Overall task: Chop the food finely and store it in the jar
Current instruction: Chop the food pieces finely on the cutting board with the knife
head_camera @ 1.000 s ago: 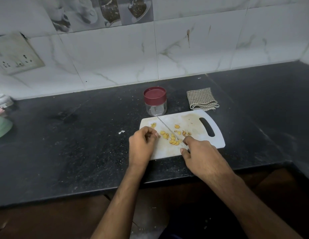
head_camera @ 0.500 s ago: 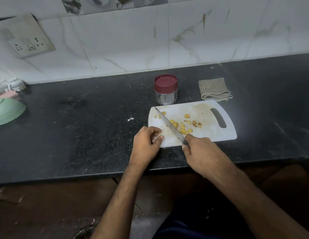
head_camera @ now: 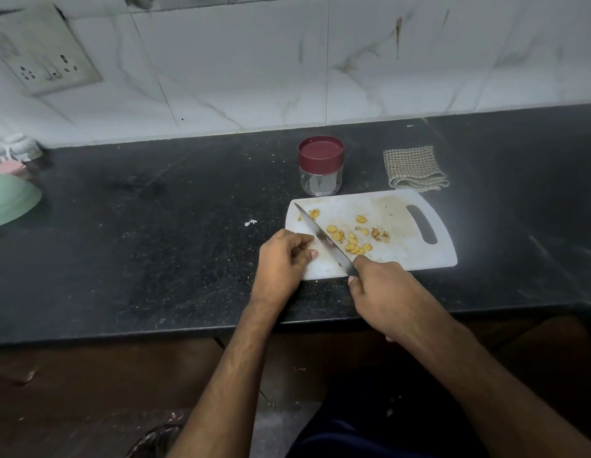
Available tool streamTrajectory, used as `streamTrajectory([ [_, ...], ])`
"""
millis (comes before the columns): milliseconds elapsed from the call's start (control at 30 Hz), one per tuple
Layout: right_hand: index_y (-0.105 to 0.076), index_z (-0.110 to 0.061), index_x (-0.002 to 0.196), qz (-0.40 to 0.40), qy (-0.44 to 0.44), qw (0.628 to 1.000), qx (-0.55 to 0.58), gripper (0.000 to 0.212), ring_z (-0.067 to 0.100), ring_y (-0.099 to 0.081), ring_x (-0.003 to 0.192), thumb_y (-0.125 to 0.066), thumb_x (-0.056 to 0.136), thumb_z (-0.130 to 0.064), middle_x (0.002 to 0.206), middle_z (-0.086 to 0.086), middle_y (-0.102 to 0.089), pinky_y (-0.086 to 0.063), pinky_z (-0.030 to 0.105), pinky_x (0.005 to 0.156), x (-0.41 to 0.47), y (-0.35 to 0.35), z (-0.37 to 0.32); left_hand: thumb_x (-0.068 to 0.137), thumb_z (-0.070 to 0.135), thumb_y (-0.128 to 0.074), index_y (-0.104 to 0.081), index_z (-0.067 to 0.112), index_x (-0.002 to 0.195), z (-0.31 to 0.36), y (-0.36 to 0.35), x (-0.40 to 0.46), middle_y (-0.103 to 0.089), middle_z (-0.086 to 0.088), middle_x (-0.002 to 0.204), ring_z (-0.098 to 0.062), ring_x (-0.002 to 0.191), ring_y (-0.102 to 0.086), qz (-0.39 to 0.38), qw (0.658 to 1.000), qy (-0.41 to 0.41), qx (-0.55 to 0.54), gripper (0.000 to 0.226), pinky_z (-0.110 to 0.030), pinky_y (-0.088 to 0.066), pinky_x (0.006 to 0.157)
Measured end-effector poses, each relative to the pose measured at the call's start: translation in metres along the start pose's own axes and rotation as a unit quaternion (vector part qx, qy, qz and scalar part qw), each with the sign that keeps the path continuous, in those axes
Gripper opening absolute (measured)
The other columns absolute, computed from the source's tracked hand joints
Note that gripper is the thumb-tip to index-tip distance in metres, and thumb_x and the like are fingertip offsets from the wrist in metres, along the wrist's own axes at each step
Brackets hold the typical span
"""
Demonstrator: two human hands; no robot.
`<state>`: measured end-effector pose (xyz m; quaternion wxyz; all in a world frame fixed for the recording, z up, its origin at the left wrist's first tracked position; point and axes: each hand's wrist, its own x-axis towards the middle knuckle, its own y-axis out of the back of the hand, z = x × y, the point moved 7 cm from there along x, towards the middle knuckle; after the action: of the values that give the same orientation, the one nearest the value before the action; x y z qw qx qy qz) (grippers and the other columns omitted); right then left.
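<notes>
Right hand point(head_camera: 383, 292) grips knife point(head_camera: 323, 241), blade diagonal across cutting board point(head_camera: 416, 256) near left edge. Left hand point(head_camera: 280, 259) curled, empty (resting on board's left corner). Yellow food pieces point(head_camera: 350, 238) mid-board; lidded jar point(head_camera: 321, 166) just beyond far edge.

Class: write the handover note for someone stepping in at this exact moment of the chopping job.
Right hand grips the knife, blade lying across the cutting board. Left hand rests curled on the board's near-left corner; whether it holds anything is unclear. Yellow food pieces are sliced but coarse, scattered mid-board. Jar stands behind the board, lid on, empty. Left: chop finer, open the jar, fill it.
</notes>
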<state>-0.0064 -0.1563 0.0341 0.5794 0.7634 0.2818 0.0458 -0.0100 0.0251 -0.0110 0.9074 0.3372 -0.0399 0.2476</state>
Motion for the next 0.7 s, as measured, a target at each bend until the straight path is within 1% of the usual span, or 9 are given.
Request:
streamTrajectory([
  [33,-0.049,-0.017,0.123,-0.001,-0.002,1.0,-0.001,0.024,0.013,-0.058,0.071,-0.038,0.107,-0.031,0.094,0.001,-0.056,-0.051,0.025,0.055,0.0,0.0,0.001,0.085,0.019,-0.082,-0.076,0.015,0.108,-0.002,0.003,-0.001,-0.065,0.008,0.099,0.0,0.084,-0.06,0.015,1.0,0.003,-0.001,0.024,-0.008,-0.046,0.076],
  [100,-0.049,-0.017,0.124,-0.005,-0.008,1.0,-0.004,0.025,0.014,-0.058,0.073,-0.038,0.107,-0.032,0.095,0.002,-0.056,-0.054,0.027,0.058,0.001,-0.001,0.003,0.083,0.019,-0.084,-0.075,0.017,0.098,-0.004,0.006,-0.001,-0.065,0.007,0.094,-0.002,0.082,-0.06,0.037,0.999,0.013,-0.006,0.018,-0.011,-0.048,0.076],
  [167,-0.049,-0.017,0.124,-0.008,-0.009,1.0,-0.004,0.025,0.013,-0.056,0.07,-0.038,0.107,-0.032,0.092,0.0,-0.054,-0.051,0.025,0.056,0.001,-0.003,0.002,0.084,0.017,-0.083,-0.077,0.016,0.093,-0.004,0.005,-0.001,-0.065,0.007,0.091,-0.002,0.078,-0.061,0.033,0.999,0.017,-0.007,0.01,-0.013,-0.05,0.074],
  [200,-0.048,-0.017,0.124,-0.009,-0.008,1.0,-0.003,0.025,0.012,-0.055,0.069,-0.038,0.107,-0.032,0.09,-0.001,-0.053,-0.049,0.024,0.055,0.001,-0.003,0.001,0.086,0.015,-0.08,-0.078,0.017,0.093,-0.004,0.005,-0.001,-0.065,0.007,0.09,-0.001,0.079,-0.06,0.027,1.0,0.013,-0.006,0.007,-0.012,-0.049,0.074],
  [300,-0.048,-0.017,0.123,-0.009,-0.005,1.0,-0.002,0.024,0.012,-0.054,0.068,-0.037,0.107,-0.032,0.088,-0.001,-0.052,-0.05,0.026,0.057,0.001,-0.004,-0.002,0.091,0.011,-0.074,-0.08,0.019,0.099,-0.002,0.003,0.0,-0.064,0.01,0.093,0.001,0.086,-0.06,0.009,1.0,0.0,-0.004,0.012,-0.004,-0.043,0.077],
  [400,-0.047,-0.017,0.123,-0.015,-0.009,1.0,0.0,0.023,0.012,-0.054,0.068,-0.037,0.107,-0.031,0.088,0.0,-0.052,-0.053,0.029,0.06,0.001,-0.007,-0.002,0.092,0.015,-0.073,-0.079,0.018,0.103,-0.003,0.004,-0.001,-0.065,0.01,0.096,0.0,0.09,-0.061,0.006,1.0,0.002,-0.01,0.013,-0.004,-0.044,0.079],
  [467,-0.046,-0.017,0.123,-0.016,-0.011,1.0,0.0,0.023,0.011,-0.053,0.066,-0.037,0.107,-0.03,0.088,0.0,-0.052,-0.054,0.03,0.061,0.0,-0.007,-0.004,0.091,0.018,-0.075,-0.079,0.018,0.104,-0.006,0.005,-0.002,-0.066,0.01,0.095,-0.002,0.087,-0.062,0.007,1.0,0.009,-0.017,0.013,-0.006,-0.046,0.077],
  [567,-0.045,-0.017,0.123,-0.016,-0.011,1.0,0.001,0.022,0.011,-0.053,0.063,-0.036,0.108,-0.03,0.089,0.001,-0.052,-0.057,0.03,0.064,0.001,-0.008,-0.007,0.088,0.017,-0.078,-0.079,0.02,0.101,-0.009,0.005,-0.001,-0.065,0.01,0.092,-0.004,0.081,-0.062,0.004,1.0,0.012,-0.015,0.013,-0.01,-0.047,0.074],
  [700,-0.045,-0.017,0.121,-0.013,-0.012,1.0,0.001,0.02,0.012,-0.056,0.066,-0.037,0.107,-0.029,0.088,0.0,-0.05,-0.06,0.032,0.068,0.001,-0.007,-0.01,0.087,0.015,-0.078,-0.079,0.021,0.091,-0.008,0.004,0.001,-0.062,0.009,0.087,-0.001,0.074,-0.057,0.007,1.0,0.023,-0.011,0.007,-0.007,-0.044,0.069],
])
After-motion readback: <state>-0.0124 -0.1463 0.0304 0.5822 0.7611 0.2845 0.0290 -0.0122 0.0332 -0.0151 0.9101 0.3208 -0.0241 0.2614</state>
